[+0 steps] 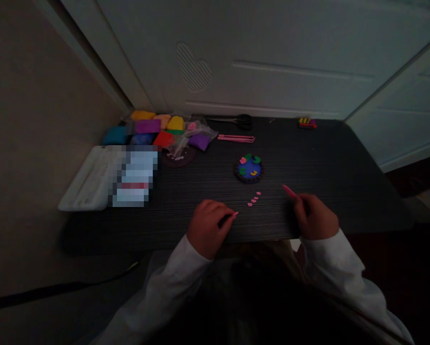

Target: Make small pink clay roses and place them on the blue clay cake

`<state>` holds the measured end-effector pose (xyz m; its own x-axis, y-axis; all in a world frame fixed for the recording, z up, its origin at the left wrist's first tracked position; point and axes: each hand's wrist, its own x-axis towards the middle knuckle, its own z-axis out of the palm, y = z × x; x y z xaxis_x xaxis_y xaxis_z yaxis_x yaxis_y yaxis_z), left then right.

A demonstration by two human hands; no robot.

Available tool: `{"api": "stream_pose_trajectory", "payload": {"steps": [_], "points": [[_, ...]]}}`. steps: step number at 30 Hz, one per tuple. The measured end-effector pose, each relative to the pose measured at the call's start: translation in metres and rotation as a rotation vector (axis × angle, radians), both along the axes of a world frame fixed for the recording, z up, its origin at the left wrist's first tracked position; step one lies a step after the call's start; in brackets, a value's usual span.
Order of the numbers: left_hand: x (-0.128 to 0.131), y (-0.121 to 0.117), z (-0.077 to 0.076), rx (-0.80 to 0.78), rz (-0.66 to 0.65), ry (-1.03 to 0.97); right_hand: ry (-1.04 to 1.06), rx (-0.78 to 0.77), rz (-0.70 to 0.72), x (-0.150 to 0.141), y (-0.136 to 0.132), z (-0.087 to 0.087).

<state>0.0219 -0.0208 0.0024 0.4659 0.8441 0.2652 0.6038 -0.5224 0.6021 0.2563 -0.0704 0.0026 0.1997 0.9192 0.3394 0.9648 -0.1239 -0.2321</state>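
Observation:
My left hand (208, 225) is above the table near its front edge, thumb and forefinger pinched on a small pink clay piece (235, 213). My right hand (316, 216) is closed round a pink clay knife (288, 191), its pointed blade directed away from me to the left. Between the hands, several small pink clay petals (253, 201) lie in a slanting row. Beyond them sits a round clay pond (250, 168) with a dark brown rim, blue middle, green leaves, a pink flower (243, 160) and small yellow shapes.
Pink tweezers (236, 138) and black-handled scissors (243, 121) lie at the back. Bags of coloured clay (164, 139) are piled at the back left, by a dark round plate (179, 162) and a white case (93, 179). A small colourful item (307, 123) is at the back right.

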Motion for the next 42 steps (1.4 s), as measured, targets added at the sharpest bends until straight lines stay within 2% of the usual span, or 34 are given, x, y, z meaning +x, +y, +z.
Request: {"api": "stream_pose_trajectory", "payload": {"steps": [1, 4, 7, 13, 24, 35, 42], "points": [[0.000, 0.000, -0.001, 0.007, 0.000, 0.008, 0.034, -0.038, 0.016, -0.009, -0.005, 0.002], [0.001, -0.002, -0.002, 0.028, 0.007, 0.036, 0.103, -0.180, 0.266, -0.041, -0.017, 0.006], [0.002, -0.002, -0.003, 0.038, 0.011, 0.057, 0.103, -0.219, 0.362, -0.063, -0.019, 0.008], [0.001, -0.004, -0.004, 0.041, 0.030, 0.075, -0.004, -0.263, 0.362, -0.073, -0.014, 0.008], [0.002, -0.005, -0.005, 0.060, 0.018, 0.077, -0.034, -0.332, 0.343, -0.077, -0.015, 0.009], [0.002, -0.005, -0.004, 0.048, 0.014, 0.083, -0.115, -0.442, 0.333, -0.083, -0.012, 0.020], [0.002, -0.005, -0.004, 0.038, 0.017, 0.089, -0.193, -0.446, 0.304, -0.090, -0.006, 0.025]]}}
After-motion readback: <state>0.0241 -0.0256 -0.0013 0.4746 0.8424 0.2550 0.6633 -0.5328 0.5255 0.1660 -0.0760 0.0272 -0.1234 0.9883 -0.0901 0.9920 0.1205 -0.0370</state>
